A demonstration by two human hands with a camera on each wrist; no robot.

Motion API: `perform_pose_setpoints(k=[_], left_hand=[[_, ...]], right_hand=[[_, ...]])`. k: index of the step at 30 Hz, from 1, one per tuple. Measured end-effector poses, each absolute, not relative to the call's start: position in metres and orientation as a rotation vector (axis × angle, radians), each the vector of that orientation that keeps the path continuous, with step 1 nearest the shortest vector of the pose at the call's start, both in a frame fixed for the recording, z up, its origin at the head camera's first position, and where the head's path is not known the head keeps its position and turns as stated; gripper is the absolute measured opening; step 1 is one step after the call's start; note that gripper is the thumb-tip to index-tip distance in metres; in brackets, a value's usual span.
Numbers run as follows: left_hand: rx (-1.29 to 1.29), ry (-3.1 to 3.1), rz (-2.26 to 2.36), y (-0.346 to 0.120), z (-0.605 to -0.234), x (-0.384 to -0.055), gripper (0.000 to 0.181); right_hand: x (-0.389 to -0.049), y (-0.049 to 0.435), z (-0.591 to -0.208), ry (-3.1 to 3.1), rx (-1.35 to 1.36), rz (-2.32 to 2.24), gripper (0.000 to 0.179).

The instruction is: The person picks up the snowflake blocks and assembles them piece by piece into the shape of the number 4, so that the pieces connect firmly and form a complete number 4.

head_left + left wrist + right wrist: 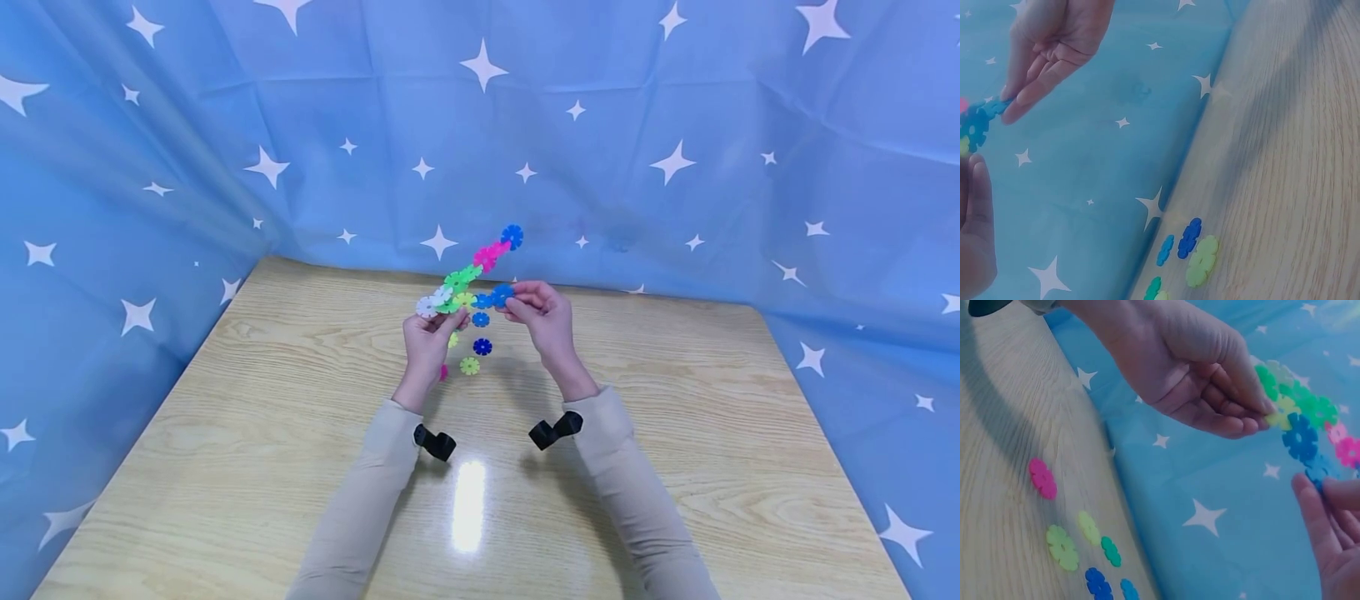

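Above the table, both hands hold a joined chain of notched plastic snowflake discs. My left hand (426,342) pinches it close to a yellow disc (1282,414), beside green discs (455,282) and white discs (427,307). From there one branch slants up through pink discs (486,258) to a blue disc (512,237) at the far tip. A shorter branch runs right from the yellow disc through two blue discs. The outer blue disc (502,294) is between the thumb and fingers of my right hand (551,325).
Several loose discs lie on the wooden table (675,433) beneath the hands, among them a dark blue disc (482,347), a yellow-green disc (469,366) and a pink disc (1042,478). A blue curtain with white stars (600,192) hangs behind the table's back edge.
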State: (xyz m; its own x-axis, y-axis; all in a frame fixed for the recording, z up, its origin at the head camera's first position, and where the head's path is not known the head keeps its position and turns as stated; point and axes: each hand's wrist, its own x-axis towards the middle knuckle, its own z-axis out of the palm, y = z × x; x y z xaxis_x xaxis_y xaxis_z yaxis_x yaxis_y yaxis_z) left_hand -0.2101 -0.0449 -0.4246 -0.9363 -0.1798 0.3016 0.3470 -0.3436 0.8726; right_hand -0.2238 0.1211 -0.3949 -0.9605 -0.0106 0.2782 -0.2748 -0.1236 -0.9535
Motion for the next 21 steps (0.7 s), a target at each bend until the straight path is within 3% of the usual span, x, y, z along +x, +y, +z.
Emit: perform_pose_setpoints(k=[12,21], left_hand=[[-0.2,-1.562,-2.349,-0.045,-0.424,-0.21,0.008],[-0.208,-1.574,-2.345,-0.046,-0.425,-0.209,0.01]], right_hand=[[-0.222,0.114,-0.407,-1.761,0.483,2.152,0.006],[-0.225,0.115,-0.412,-1.736,0.523,2.192,0.012]])
